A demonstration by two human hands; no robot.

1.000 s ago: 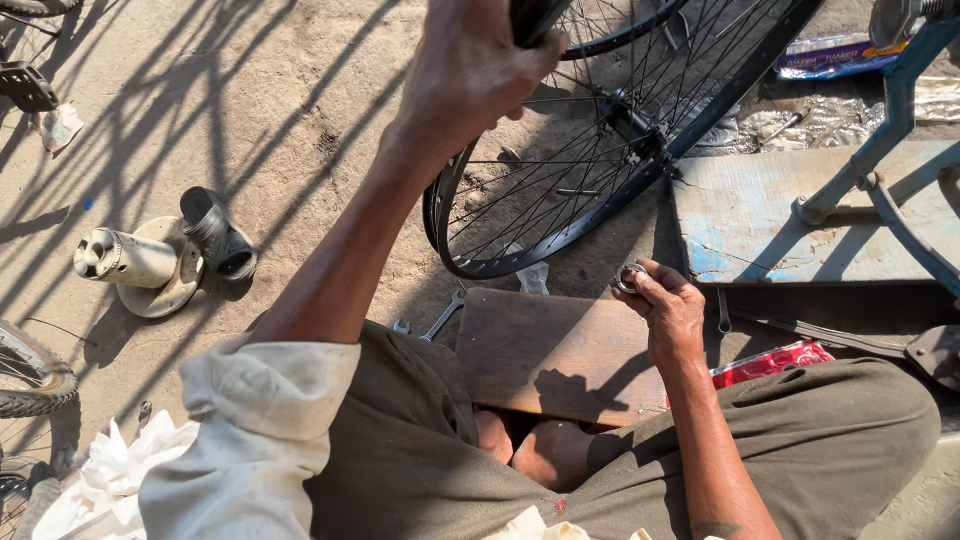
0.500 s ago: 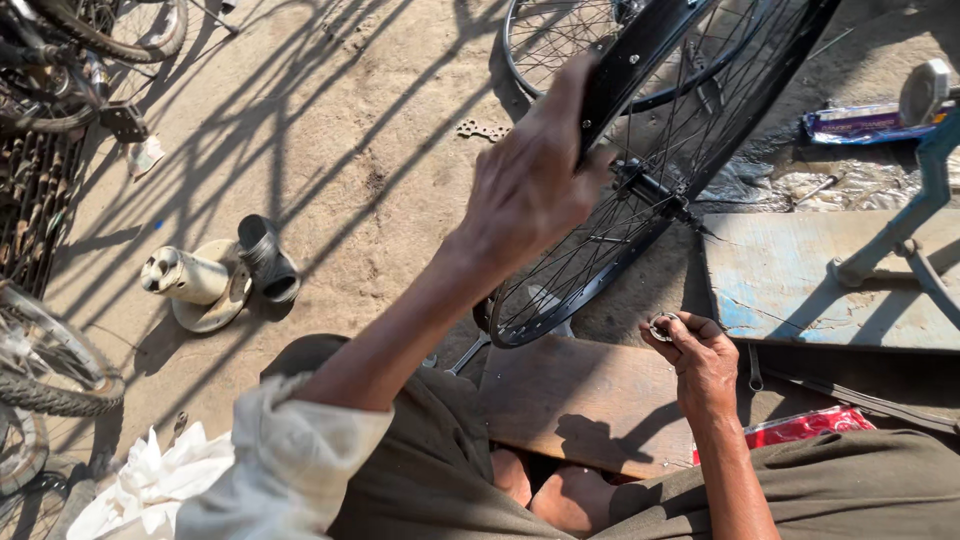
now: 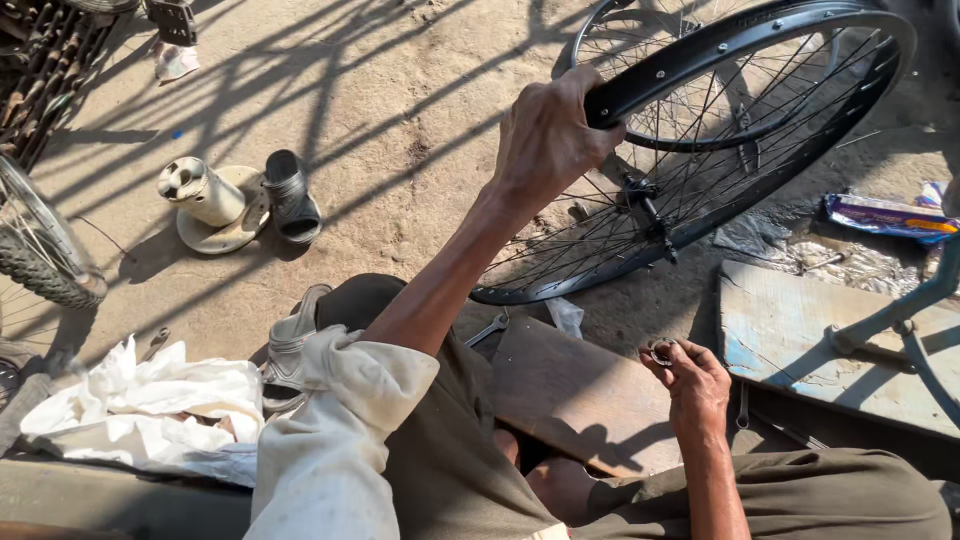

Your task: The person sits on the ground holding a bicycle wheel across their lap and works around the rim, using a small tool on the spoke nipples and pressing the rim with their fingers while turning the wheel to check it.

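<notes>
My left hand grips the black rim of a spoked bicycle wheel that stands tilted on the sandy ground, its hub just right of my wrist. A second, lighter rim shows behind it. Lower down, my right hand is closed around a small round metal part held at the fingertips, above a brown wooden board that rests by my knees. A spanner lies on the ground beside the board.
A white cylinder on a disc and a dark tube piece lie at the left. A tyred wheel and a chain pile fill the left edge. White rags lie near my left knee. A blue board and metal stand sit at the right.
The view has tipped and shifted, bringing more of the wheel and the ground at left into sight. My left hand keeps its grip on the rim; my right hand stays closed on the small part.
</notes>
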